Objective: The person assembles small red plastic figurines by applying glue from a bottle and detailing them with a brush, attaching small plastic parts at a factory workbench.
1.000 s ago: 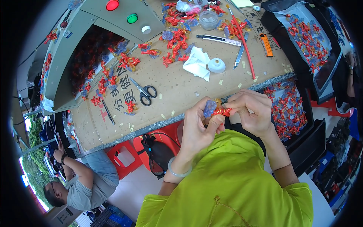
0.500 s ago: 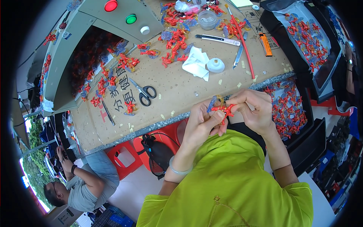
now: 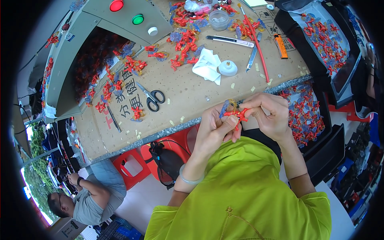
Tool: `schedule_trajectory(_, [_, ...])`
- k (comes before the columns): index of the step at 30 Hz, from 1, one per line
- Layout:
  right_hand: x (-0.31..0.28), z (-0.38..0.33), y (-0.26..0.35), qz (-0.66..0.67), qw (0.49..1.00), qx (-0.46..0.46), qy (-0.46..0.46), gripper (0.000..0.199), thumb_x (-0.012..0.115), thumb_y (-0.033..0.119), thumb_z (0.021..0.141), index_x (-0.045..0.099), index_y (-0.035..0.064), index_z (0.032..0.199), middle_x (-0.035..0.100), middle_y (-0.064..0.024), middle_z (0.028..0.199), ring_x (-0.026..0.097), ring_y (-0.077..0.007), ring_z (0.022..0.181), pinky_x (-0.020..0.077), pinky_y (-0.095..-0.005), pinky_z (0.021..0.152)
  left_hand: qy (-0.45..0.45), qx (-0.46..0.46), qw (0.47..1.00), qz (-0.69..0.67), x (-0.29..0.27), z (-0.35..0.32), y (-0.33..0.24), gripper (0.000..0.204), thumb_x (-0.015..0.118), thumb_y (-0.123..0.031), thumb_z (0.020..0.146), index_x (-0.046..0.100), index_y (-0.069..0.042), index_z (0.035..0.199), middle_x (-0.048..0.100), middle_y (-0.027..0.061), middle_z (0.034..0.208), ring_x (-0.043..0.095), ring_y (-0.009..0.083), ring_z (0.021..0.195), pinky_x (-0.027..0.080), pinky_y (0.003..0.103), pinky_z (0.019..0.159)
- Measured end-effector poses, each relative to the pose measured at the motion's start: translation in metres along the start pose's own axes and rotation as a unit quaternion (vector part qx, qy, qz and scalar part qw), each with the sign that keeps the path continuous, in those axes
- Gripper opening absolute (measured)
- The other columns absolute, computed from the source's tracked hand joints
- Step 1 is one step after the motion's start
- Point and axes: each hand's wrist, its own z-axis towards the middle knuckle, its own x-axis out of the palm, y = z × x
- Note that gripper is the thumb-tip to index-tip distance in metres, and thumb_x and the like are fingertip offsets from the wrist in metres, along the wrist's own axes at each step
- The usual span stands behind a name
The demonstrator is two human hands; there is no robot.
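Note:
Just past the table's front edge, my left hand (image 3: 214, 130) is closed on a small red toy figurine (image 3: 238, 115) with clear yellow and blue parts. Its thumb presses on the red body. My right hand (image 3: 271, 118) has its thumb and forefinger pinched at the figurine's right side, the other fingers curled in. Whatever lies between those right fingertips is too small to make out. Beyond my hands on the table are a white squeeze bottle (image 3: 227, 68) and a crumpled white tissue (image 3: 207, 66).
Scissors (image 3: 155, 100), a box cutter (image 3: 230, 41), a red-handled brush (image 3: 256, 44) and an orange lighter (image 3: 281, 47) lie on the cardboard-covered table (image 3: 180, 92). More figurines fill a grey box (image 3: 90, 24) opening and black trays (image 3: 338, 80). Another person (image 3: 94, 194) sits at left.
My hands and the figurine hold almost the same place. The person at left has drawn their hands slightly back toward the body.

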Motion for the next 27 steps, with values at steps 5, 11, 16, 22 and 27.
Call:
schedule_trajectory(5, [0.0002,0.0002,-0.0004,-0.002,1.0,0.004,-0.001,0.012,0.069,-0.007,0.072,0.063,-0.0025,0.081,0.065,-0.0118,0.071,0.066,-0.0221,0.063,0.0506,-0.0279,0.054,0.004,0.001,1.0,-0.007,-0.0013,0.0003,-0.0003,0.013,0.052,-0.011,0.092,0.053,0.002,0.095,0.058,0.0085,0.059,0.048,0.0085,0.044,0.03,0.019,0.04])
schedule_trajectory(11, [0.0,-0.0001,-0.0026,0.0,1.0,0.007,0.0,0.011,0.069,-0.006,0.072,0.063,-0.0023,0.081,0.065,-0.0116,0.072,0.066,-0.0218,0.063,0.0508,-0.0279,0.054,0.001,0.004,1.0,-0.002,-0.0012,0.0013,0.0003,0.013,0.052,-0.011,0.092,0.053,0.002,0.095,0.058,0.0083,0.059,0.048,0.0081,0.044,0.03,0.019,0.04])
schedule_trajectory(16, [0.0006,0.001,-0.0012,-0.002,1.0,-0.001,0.002,0.01,0.068,-0.007,0.073,0.063,-0.0027,0.081,0.065,-0.0119,0.072,0.066,-0.0222,0.063,0.0507,-0.0281,0.054,0.003,0.007,1.0,0.001,-0.0021,0.0007,0.001,0.02,0.055,-0.018,0.091,0.053,0.001,0.093,0.057,0.008,0.06,0.048,0.0084,0.044,0.028,0.019,0.039])
schedule_trajectory(22, [-0.0009,0.0036,0.0016,-0.01,1.0,0.006,0.004,0.014,0.068,-0.008,0.071,0.064,-0.0026,0.082,0.064,-0.0117,0.07,0.065,-0.0227,0.062,0.0501,-0.029,0.054,0.025,0.029,0.999,-0.004,-0.0063,0.0021,0.003,0.015,0.053,-0.013,0.093,0.052,0.001,0.098,0.059,0.0082,0.065,0.052,0.0088,0.049,0.033,0.019,0.043])
schedule_trajectory(27, [-0.0028,0.0062,-0.0005,0.006,1.0,-0.012,-0.011,0.021,0.064,-0.013,0.067,0.068,-0.0021,0.084,0.064,-0.0114,0.072,0.065,-0.0207,0.064,0.0499,-0.0274,0.054,0.044,0.041,0.998,0.008,-0.0079,0.0021,-0.0027,0.019,0.055,-0.016,0.093,0.051,0.001,0.102,0.061,0.0092,0.073,0.057,0.0099,0.057,0.039,0.02,0.047])
